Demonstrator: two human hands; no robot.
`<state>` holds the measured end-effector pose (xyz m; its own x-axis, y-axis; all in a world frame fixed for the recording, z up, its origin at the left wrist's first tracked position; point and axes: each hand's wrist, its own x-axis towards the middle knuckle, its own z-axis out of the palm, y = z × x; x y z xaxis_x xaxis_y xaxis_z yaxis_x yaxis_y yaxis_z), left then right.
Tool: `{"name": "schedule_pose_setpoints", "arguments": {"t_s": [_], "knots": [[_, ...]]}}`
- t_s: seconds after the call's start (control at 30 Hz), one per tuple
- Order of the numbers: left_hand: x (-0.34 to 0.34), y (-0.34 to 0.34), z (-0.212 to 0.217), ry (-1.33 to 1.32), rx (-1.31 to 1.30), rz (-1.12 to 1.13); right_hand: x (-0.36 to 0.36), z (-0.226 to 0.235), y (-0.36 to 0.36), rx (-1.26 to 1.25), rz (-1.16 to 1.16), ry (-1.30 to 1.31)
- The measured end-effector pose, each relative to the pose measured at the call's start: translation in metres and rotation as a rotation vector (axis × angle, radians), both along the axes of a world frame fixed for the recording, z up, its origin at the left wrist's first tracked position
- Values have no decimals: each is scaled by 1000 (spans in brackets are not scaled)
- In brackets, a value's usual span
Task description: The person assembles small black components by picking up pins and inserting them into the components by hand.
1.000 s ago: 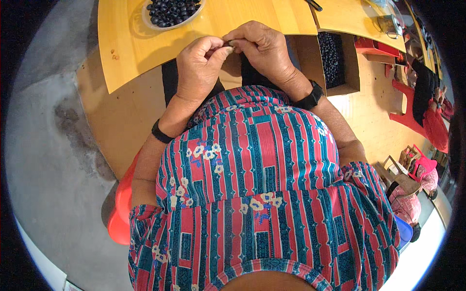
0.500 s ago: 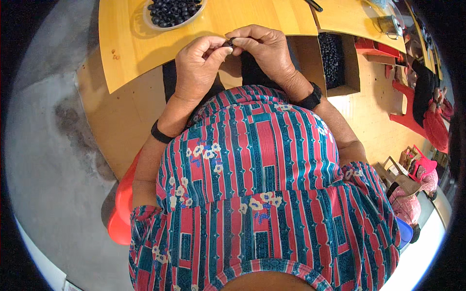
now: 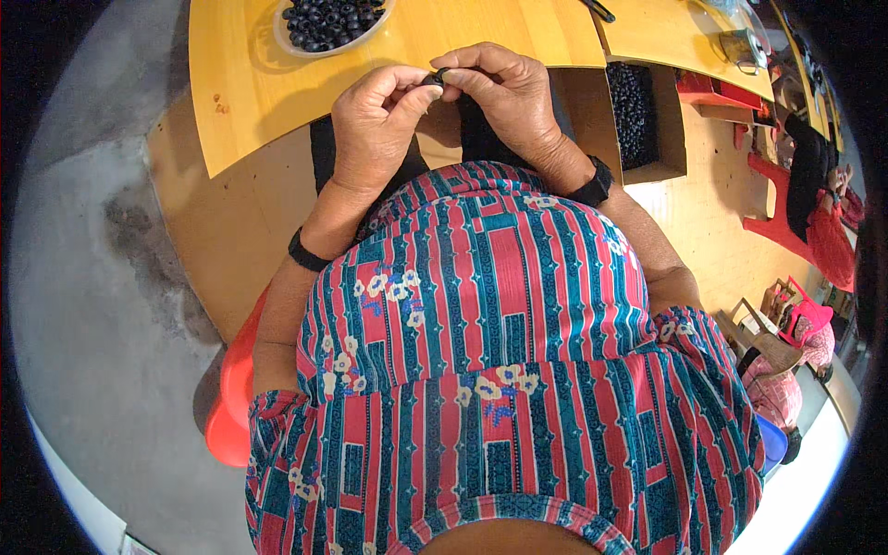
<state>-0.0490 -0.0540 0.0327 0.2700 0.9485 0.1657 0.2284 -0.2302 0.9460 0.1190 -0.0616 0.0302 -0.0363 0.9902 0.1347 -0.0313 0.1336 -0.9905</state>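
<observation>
Head camera feed, and the bit I care about is mostly covered by fingers: a small, dark, rounded piece (image 3: 434, 80) sits right between the two sets of fingertips, by the near edge of the table. I can make out a slight shine on it, but no detail of its shape. The bare left hand (image 3: 377, 120) is pinching it from one side with thumb and finger, and the bare right hand (image 3: 509, 97) is pinching it from the other. Curled fingers hide some of the left grip from me.

Up top, the pale, see-through round plastic bowl (image 3: 314, 55) is chopped off by the frame, so I can't see its far rim. It holds a heap of glossy black rounded bits (image 3: 333, 23). Same deal with a thin black stick-like thing (image 3: 599, 10), cut off, no idea what it is.

Table's a smooth yellow board with wood grain (image 3: 250, 111). Beside it is an open brown cardboard box (image 3: 672, 139) full of tiny dark pieces (image 3: 632, 102), too small for me to tell apart. Striped, floral red-and-teal fabric clothing (image 3: 462, 296) fills the middle and blocks most of the red plastic seat (image 3: 231, 416).
</observation>
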Motion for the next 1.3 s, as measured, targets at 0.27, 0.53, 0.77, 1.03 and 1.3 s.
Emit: {"name": "schedule_pose_setpoints", "arguments": {"t_s": [0.27,0.53,0.77,1.03,1.3], "knots": [[0,0,2,88,57,32,2,1,3,307,-91,-383],[0,1,-1,116,23,20,-5,-7,-3,326,-166,-332],[-3,0,-4,52,-31,-24,7,-1,2,-15,71,-73],[-2,-2,-2,-54,-168,-59,21,1,11,-132,240,-14],[-3,-1,-6,-202,-271,-109,23,3,8,-121,272,-61]]}}
